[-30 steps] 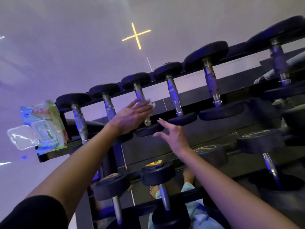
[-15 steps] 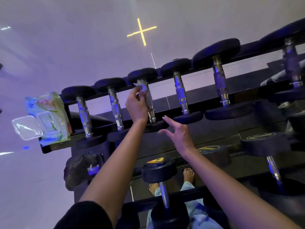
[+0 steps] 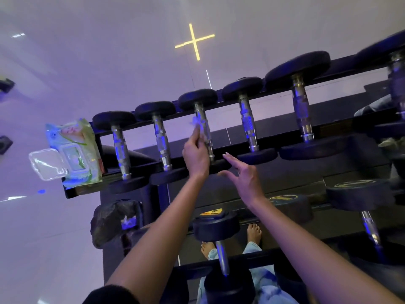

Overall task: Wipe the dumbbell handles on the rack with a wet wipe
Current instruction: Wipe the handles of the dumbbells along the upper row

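Left hand (image 3: 195, 154) pinches wet wipe (image 3: 198, 124) against third dumbbell handle (image 3: 205, 132), top tier of rack (image 3: 83, 190). Right hand (image 3: 245, 177) hovers beside, fingers apart. Open wipes pack (image 3: 74, 150) sits at left end; black bag (image 3: 114, 220) below.

Gym weights area: tiered dumbbell rack (image 3: 274, 85), rows of black dumbbells (image 3: 249, 121), tiled floor (image 3: 65, 62)

You see a yellow cross (image 3: 194, 41) on the pale glossy floor (image 3: 65, 62), and a crumpled black bag (image 3: 114, 220) lower left
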